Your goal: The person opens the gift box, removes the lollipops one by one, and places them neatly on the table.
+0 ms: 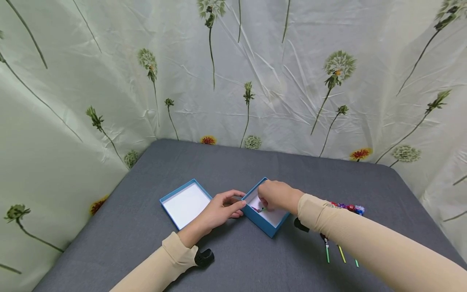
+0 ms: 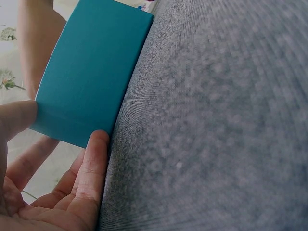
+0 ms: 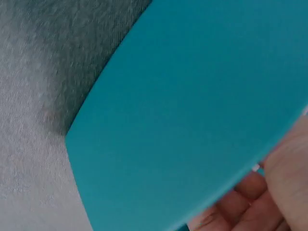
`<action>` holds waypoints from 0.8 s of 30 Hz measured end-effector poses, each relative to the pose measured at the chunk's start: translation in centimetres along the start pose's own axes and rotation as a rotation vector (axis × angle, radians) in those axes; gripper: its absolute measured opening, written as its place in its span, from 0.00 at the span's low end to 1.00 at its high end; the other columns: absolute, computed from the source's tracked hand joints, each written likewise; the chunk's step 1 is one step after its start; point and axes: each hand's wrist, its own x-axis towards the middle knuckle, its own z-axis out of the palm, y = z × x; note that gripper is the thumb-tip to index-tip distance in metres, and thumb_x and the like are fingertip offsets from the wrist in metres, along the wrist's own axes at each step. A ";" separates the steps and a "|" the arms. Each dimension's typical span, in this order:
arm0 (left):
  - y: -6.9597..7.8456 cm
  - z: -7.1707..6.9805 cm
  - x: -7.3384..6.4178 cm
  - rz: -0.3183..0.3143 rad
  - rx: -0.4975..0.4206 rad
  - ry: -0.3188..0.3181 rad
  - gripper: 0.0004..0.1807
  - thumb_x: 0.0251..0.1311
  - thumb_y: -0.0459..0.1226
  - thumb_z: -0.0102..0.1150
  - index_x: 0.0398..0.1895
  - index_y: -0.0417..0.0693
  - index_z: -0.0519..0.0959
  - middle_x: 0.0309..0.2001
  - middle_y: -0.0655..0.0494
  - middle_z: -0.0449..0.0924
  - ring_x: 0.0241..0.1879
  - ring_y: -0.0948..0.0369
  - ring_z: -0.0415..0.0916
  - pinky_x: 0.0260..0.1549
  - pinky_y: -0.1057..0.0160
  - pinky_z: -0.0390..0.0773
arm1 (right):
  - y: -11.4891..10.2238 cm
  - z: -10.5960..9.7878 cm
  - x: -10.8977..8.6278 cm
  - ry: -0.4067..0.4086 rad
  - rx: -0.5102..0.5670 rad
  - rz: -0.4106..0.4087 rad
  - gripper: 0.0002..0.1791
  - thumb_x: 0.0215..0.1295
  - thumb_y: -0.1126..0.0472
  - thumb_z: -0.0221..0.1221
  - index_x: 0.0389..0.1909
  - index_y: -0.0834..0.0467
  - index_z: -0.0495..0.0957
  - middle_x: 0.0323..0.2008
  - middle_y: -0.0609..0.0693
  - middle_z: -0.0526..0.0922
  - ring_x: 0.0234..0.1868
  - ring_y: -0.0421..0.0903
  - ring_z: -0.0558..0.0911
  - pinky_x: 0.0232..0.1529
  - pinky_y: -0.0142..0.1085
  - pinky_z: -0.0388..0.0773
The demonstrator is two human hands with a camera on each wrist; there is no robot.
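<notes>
A blue box with a white inside stands open-topped on the grey cloth. My left hand holds its left corner; in the left wrist view the thumb is at the rim and a finger lies low against the wall. Reaching over the far rim, my right hand has curled fingers down inside the box. It pinches a lollipop with a purple wrapper, lying near the box floor; its stick is mostly hidden by the fingers. In the right wrist view the box wall covers most of that hand.
A blue lid, white inside up, lies left of the box. Several lollipops with red, purple and blue wrappers and green or yellow sticks lie to the right, partly behind the right forearm. A flowered curtain hangs behind the table.
</notes>
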 end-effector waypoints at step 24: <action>0.0 0.4 0.0 -0.026 0.012 0.030 0.21 0.77 0.44 0.63 0.67 0.43 0.80 0.54 0.43 0.87 0.46 0.56 0.91 0.51 0.57 0.91 | 4.8 -3.5 -5.4 -0.075 0.374 -0.013 0.12 0.69 0.62 0.71 0.25 0.52 0.83 0.21 0.43 0.81 0.24 0.37 0.75 0.30 0.32 0.73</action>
